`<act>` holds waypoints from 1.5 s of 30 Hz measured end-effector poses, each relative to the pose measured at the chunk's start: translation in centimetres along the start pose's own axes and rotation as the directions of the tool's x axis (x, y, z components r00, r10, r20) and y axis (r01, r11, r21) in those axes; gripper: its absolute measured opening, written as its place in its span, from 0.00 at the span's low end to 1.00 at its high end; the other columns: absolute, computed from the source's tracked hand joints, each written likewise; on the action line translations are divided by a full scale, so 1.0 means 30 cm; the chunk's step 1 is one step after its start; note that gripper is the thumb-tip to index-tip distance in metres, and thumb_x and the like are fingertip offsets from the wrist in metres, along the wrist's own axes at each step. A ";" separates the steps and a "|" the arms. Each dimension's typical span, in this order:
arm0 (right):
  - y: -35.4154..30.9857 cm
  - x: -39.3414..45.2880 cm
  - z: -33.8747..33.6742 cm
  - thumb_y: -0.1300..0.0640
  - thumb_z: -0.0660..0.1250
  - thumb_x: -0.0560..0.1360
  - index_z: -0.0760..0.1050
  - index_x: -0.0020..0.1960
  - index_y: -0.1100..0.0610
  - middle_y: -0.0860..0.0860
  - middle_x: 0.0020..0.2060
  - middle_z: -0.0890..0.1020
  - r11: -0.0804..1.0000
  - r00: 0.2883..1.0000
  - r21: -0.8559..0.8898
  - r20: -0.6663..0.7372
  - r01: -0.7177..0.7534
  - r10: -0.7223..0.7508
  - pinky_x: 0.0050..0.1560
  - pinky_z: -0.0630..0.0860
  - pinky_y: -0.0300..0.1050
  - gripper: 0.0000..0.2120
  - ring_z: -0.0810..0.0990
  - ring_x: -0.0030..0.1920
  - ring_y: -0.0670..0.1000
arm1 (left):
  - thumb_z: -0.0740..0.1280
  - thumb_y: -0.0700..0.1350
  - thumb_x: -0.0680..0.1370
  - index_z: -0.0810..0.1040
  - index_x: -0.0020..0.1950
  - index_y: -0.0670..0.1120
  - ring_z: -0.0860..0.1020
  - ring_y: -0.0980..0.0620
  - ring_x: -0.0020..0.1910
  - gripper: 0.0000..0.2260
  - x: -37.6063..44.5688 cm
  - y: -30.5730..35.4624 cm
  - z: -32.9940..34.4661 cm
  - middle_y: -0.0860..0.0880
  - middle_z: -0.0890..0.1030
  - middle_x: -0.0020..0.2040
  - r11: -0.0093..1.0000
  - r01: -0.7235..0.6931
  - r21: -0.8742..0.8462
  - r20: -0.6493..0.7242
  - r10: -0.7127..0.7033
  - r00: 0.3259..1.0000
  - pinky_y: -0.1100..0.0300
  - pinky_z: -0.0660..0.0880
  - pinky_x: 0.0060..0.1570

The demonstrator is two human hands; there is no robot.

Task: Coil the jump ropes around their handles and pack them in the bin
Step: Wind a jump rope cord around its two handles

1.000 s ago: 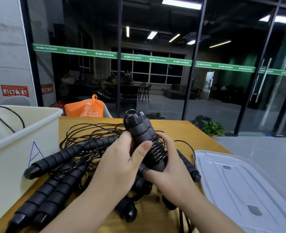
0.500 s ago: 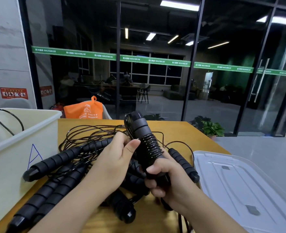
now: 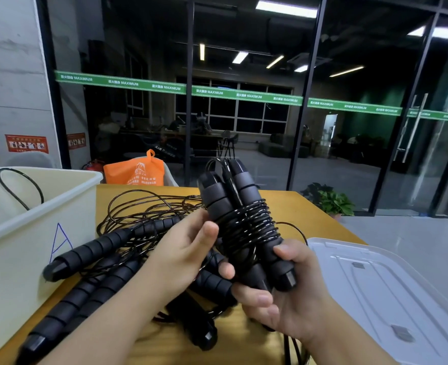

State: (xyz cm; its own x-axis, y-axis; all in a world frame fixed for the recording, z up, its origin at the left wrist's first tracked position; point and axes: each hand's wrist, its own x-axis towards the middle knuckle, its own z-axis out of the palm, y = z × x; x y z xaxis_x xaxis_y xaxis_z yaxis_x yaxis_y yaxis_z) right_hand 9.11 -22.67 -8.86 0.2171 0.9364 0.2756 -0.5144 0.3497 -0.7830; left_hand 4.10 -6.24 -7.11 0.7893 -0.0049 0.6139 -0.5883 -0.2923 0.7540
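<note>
A coiled jump rope [image 3: 244, 227], two black foam handles side by side with black cord wound round their middle, stands upright above the table. My right hand [image 3: 283, 293] grips the handles' lower ends. My left hand [image 3: 183, 248] touches the bundle's left side with thumb and fingertips at the coils. Beneath lies a pile of loose jump ropes [image 3: 107, 254], black handles and tangled cord. The cream bin [image 3: 20, 233], marked with a blue A, stands at the left with a cord loop showing inside.
A clear plastic lid [image 3: 391, 293] lies on the right of the yellow table [image 3: 312, 206]. An orange bag [image 3: 134, 169] sits behind the table's far edge. Glass walls and a potted plant [image 3: 331, 201] stand beyond.
The bundle turned so both handles face me and rose slightly. My right hand slid down to the handles' lower ends. My left hand eased off to touch the side.
</note>
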 end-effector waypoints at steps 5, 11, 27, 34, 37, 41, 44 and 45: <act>0.006 -0.003 -0.020 0.50 0.63 0.73 0.65 0.67 0.63 0.60 0.52 0.79 1.000 1.000 -0.017 -0.030 0.007 -0.007 0.32 0.69 0.36 0.27 0.78 0.37 0.50 | 0.60 0.77 0.63 0.80 0.42 0.58 0.69 0.59 0.28 0.26 0.002 -0.026 -0.019 0.55 0.73 0.27 0.993 0.114 -0.026 -0.035 -0.115 0.993 0.66 0.65 0.33; 0.004 -0.003 -0.020 0.49 0.62 0.73 0.72 0.66 0.61 0.61 0.55 0.81 0.998 0.999 -0.061 -0.045 0.017 -0.020 0.35 0.68 0.37 0.25 0.77 0.42 0.50 | 0.60 0.61 0.77 0.78 0.29 0.54 0.72 0.62 0.25 0.21 -0.007 0.013 -0.024 0.56 0.74 0.24 0.990 0.140 -0.019 -0.012 -0.140 0.990 0.72 0.66 0.30; -0.006 -0.001 0.019 0.51 0.70 0.64 0.79 0.55 0.64 0.60 0.46 0.81 0.993 0.947 -0.103 -0.307 0.063 -0.092 0.25 0.75 0.40 0.23 0.81 0.35 0.56 | 0.58 0.72 0.71 0.80 0.31 0.56 0.75 0.59 0.25 0.24 -0.004 -0.009 0.007 0.54 0.77 0.24 0.968 0.251 -0.007 -0.115 -0.250 0.961 0.60 0.70 0.34; -0.006 0.005 0.053 0.45 0.64 0.61 0.59 0.67 0.25 0.35 0.56 0.78 0.414 0.743 -0.890 -0.406 -0.190 -0.531 0.58 0.75 0.44 0.37 0.78 0.56 0.40 | 0.57 0.70 0.73 0.80 0.36 0.51 0.77 0.58 0.31 0.25 -0.017 -0.021 0.026 0.54 0.80 0.30 0.917 0.236 0.321 -0.318 -0.131 0.939 0.59 0.71 0.34; 0.011 0.009 0.042 0.38 0.69 0.63 0.46 0.68 0.23 0.30 0.64 0.70 0.136 0.757 -0.939 -0.335 -0.314 -0.561 0.63 0.70 0.38 0.43 0.70 0.65 0.34 | 0.55 0.70 0.72 0.81 0.38 0.52 0.78 0.58 0.33 0.25 -0.019 -0.032 0.049 0.54 0.82 0.32 0.908 0.226 0.354 -0.334 -0.103 0.937 0.56 0.75 0.37; 0.021 0.018 0.017 0.40 0.76 0.64 0.36 0.74 0.32 0.34 0.72 0.61 -0.007 0.733 -0.911 -0.328 -0.413 -0.596 0.67 0.68 0.44 0.56 0.64 0.70 0.38 | 0.53 0.69 0.70 0.81 0.39 0.52 0.79 0.60 0.34 0.25 -0.025 -0.028 0.067 0.55 0.82 0.32 0.910 0.234 0.344 -0.344 -0.109 0.932 0.61 0.73 0.36; 0.018 0.010 0.018 0.44 0.74 0.68 0.41 0.72 0.27 0.34 0.68 0.66 -0.079 0.712 -0.922 -0.236 -0.379 -0.661 0.62 0.72 0.42 0.49 0.69 0.64 0.37 | 0.52 0.67 0.71 0.81 0.41 0.53 0.79 0.63 0.38 0.24 -0.026 -0.019 0.072 0.58 0.82 0.35 0.916 0.204 0.346 -0.316 -0.091 0.944 0.64 0.73 0.38; 0.019 0.007 0.022 0.44 0.73 0.69 0.42 0.71 0.25 0.35 0.65 0.68 -0.105 0.712 -0.926 -0.203 -0.364 -0.672 0.60 0.73 0.41 0.47 0.70 0.62 0.37 | 0.52 0.67 0.72 0.80 0.41 0.53 0.78 0.63 0.38 0.23 -0.026 -0.016 0.071 0.59 0.82 0.35 0.920 0.193 0.343 -0.299 -0.087 0.950 0.65 0.73 0.37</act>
State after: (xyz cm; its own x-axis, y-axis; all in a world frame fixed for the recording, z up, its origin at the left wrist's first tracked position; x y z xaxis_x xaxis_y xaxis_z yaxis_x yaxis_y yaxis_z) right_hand 8.32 -22.27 -8.89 0.6689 0.4260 0.6092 0.7431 -0.4033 -0.5340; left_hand 4.15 -8.14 -8.44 0.7488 0.3073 0.5873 -0.3287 -0.5973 0.7316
